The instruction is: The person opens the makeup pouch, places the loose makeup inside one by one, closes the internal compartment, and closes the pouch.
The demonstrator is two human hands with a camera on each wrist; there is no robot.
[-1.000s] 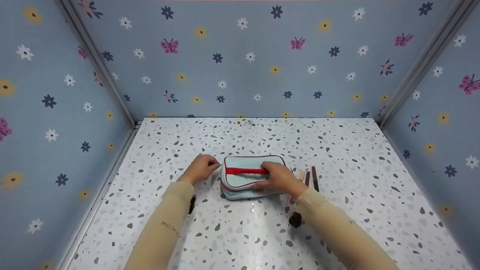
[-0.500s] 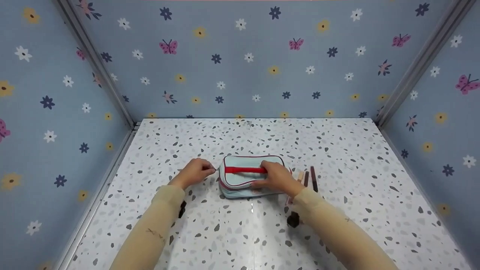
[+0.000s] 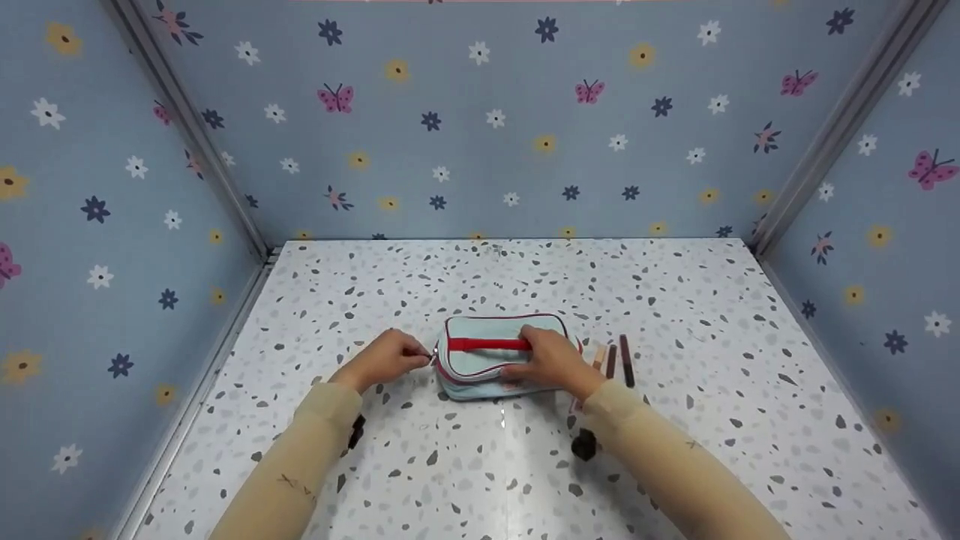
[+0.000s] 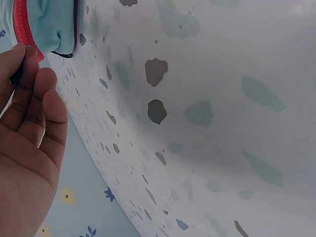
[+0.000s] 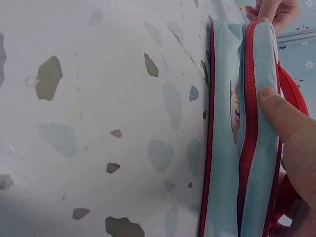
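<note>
A light-blue zipped pouch (image 3: 476,365) with dark red piping stands on the speckled table, a red strap handle (image 3: 487,344) across its top. My right hand (image 3: 553,361) grips the pouch's right part, over the handle's end. Its thumb (image 5: 279,111) presses the front just above the red zipper (image 5: 250,89), whose teeth look joined along the visible front. At the pouch's left end, my left hand (image 3: 384,360) pinches a small dark zipper pull (image 4: 16,74) between thumb and fingers. The pouch's right end is partly hidden by the right hand.
Right of the pouch lie slim sticks: a dark brown one (image 3: 627,361), a brown one (image 3: 611,361) and a beige one (image 3: 599,356). A dark rounded thing (image 3: 583,444) sits by the right sleeve. Flower-patterned walls (image 3: 495,150) enclose the table's back and sides.
My left hand has shifted slightly left and nearer to me, and now meets the pouch's left end at the zipper pull. The right hand keeps its hold; the pouch has barely moved.
</note>
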